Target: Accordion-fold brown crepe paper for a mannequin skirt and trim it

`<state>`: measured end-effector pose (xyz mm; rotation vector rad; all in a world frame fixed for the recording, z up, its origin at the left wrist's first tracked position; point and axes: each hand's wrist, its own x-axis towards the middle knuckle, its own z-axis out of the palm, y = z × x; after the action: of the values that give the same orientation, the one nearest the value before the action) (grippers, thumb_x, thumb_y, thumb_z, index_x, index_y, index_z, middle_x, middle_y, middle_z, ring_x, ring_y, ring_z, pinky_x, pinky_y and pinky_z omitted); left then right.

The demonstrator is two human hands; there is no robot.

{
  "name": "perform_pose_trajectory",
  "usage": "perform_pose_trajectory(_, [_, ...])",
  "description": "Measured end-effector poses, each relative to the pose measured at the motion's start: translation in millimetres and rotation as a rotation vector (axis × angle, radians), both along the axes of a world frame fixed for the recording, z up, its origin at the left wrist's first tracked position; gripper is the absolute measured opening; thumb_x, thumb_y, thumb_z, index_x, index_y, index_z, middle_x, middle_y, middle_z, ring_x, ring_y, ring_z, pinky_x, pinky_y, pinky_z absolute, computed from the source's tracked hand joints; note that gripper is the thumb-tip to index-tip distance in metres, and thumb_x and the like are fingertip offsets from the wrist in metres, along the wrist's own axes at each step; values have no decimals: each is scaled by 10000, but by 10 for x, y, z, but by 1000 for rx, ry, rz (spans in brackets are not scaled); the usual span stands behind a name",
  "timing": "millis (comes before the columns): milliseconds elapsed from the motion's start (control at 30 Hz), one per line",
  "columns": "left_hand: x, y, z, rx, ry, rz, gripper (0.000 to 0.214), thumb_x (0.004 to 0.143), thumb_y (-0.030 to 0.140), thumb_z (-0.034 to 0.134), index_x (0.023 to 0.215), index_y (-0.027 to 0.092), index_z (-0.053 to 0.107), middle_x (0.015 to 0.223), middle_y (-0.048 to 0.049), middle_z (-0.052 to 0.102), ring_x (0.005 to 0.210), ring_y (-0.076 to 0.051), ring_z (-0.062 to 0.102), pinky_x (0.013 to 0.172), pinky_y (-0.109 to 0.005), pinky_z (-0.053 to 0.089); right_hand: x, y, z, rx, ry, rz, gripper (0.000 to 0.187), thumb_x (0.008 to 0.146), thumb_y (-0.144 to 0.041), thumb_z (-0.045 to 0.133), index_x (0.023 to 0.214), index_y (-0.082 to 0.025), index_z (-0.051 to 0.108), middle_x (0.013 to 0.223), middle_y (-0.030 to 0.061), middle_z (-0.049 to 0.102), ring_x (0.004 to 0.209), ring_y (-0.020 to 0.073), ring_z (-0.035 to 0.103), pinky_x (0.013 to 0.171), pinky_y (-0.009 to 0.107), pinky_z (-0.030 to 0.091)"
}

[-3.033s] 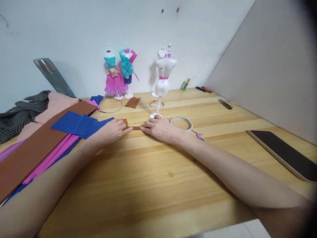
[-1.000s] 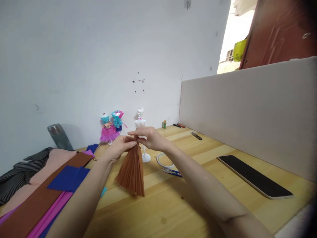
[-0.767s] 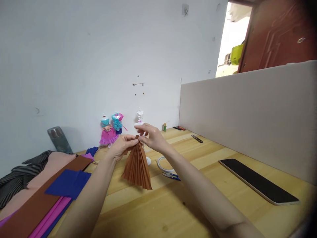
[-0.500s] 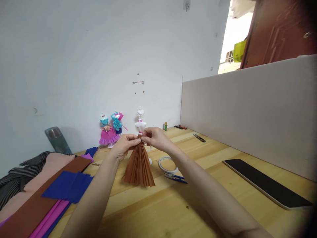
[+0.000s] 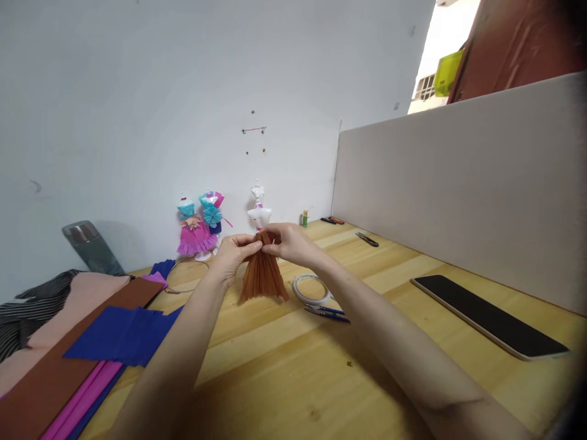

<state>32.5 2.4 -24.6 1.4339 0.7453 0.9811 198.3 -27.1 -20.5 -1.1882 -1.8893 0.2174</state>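
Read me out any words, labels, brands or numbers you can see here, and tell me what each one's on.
There is no readable text.
Small green item by the wall: any label is too small to read.
Leaning bottle: no lettering I can make out.
Pleated brown piece in both hands: no lettering visible.

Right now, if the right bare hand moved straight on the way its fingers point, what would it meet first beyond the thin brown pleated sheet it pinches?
Probably the left hand, which pinches the same brown pleated sheet close beside the right hand, though one view leaves depth uncertain.
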Motion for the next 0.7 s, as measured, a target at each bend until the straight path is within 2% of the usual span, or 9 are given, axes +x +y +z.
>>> perform_pose_trajectory(133, [0, 36, -40, 17, 15, 6, 445, 468, 411, 870, 777, 124, 727, 703, -58, 704, 589, -155, 609, 547, -254, 440, 88, 93, -47, -40, 15, -4, 26, 652, -136, 607, 667, -155, 596, 601, -45, 529, 595, 99, 479, 565, 211, 336])
perform_pose_trajectory(333, [9, 137, -124, 57, 22, 17, 449, 494, 409, 851, 814, 116, 738, 774, -83, 722, 658, -185, 642, 589, -277, 475, 171, 146, -59, -79, 6, -20, 111, 629, -157, 625, 582, -164, 525, 561, -53, 498, 573, 98, 456, 543, 213, 327])
perform_pose_trajectory(500, [6, 157, -140, 90, 13, 54, 428, 496, 410, 846, 792, 123, 735, 746, -63, 712, 630, -164, 622, 582, -265, 465, 186, 129, -37, -92, -14, -58, 158, 619, -167, 645, 548, -167, 503, 528, -60, 473, 547, 90, 427, 529, 218, 295])
perform_pose_trajectory(700, [-10, 153, -122, 133, 3, 104, 413, 498, 423, 841, 762, 128, 724, 716, -51, 700, 621, -164, 612, 567, -259, 446, 191, 119, -26, -104, -2, -96, 161, 635, -182, 652, 550, -166, 517, 527, -52, 500, 550, 99, 460, 532, 223, 317])
